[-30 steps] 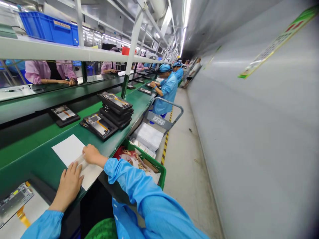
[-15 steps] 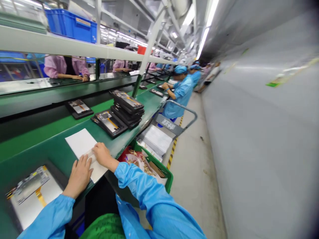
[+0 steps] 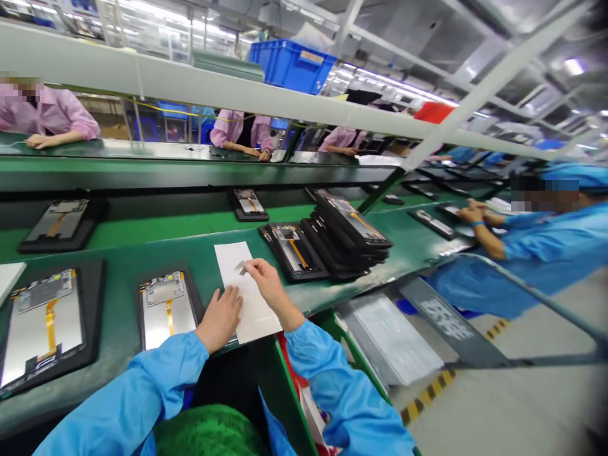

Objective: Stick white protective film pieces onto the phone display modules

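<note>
A white sheet (image 3: 251,304) lies on the green bench in front of me. My left hand (image 3: 221,318) rests flat on the sheet's left edge, its fingers stretched out. Just above the sheet, my right hand (image 3: 267,283) pinches a small greyish piece of film (image 3: 241,268) between thumb and forefinger. Left of my left hand is an opened tablet (image 3: 167,305) with a silver back plate and an orange flex cable, on a black pad. Farther left lies a similar opened tablet (image 3: 47,320).
A stack of tablets on black pads (image 3: 351,221) stands right of the sheet. Beyond runs a green conveyor (image 3: 190,221) carrying more tablets. Below my right arm is a green bin (image 3: 308,392). A trolley (image 3: 456,323) and a blue-sleeved co-worker (image 3: 546,253) are at the right.
The view has swung left, so the bench things appear farther right. My right hand has come up from the sheet with the small film piece; my left hand stays on the sheet.
</note>
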`<state>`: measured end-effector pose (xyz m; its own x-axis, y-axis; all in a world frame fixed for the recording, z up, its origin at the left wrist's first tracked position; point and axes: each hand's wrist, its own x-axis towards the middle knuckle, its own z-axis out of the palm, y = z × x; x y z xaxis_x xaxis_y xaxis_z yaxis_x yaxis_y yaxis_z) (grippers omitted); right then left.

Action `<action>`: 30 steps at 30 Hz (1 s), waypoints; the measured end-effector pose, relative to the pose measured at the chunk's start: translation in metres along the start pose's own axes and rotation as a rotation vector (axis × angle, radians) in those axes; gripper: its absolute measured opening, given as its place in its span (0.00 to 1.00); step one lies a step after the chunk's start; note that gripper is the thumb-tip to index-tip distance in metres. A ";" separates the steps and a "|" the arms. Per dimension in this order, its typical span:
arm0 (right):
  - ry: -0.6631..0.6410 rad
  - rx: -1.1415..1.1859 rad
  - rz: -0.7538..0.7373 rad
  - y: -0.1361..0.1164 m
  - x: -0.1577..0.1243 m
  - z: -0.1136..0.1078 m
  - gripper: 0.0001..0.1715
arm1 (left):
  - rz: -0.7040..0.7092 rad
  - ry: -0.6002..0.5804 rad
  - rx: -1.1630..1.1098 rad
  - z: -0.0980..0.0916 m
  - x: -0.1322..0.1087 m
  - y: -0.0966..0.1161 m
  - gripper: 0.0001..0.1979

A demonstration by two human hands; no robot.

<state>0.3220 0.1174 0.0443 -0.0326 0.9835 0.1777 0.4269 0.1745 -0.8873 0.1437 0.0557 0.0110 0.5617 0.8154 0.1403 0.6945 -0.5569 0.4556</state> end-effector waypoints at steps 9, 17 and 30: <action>-0.321 -0.111 -0.087 -0.054 -0.003 0.056 0.08 | -0.453 0.475 -0.785 -0.075 -0.045 -0.043 0.20; -0.380 -0.517 0.109 -0.013 0.044 0.017 0.07 | 0.006 0.276 0.003 -0.062 0.015 -0.045 0.18; -0.235 -0.518 0.149 0.036 0.084 -0.005 0.08 | 0.075 0.006 0.360 -0.012 0.072 -0.044 0.23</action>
<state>0.3388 0.2057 0.0291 -0.1129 0.9900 -0.0843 0.8262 0.0464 -0.5615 0.1480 0.1404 0.0113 0.6149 0.7707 0.1671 0.7661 -0.6341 0.1051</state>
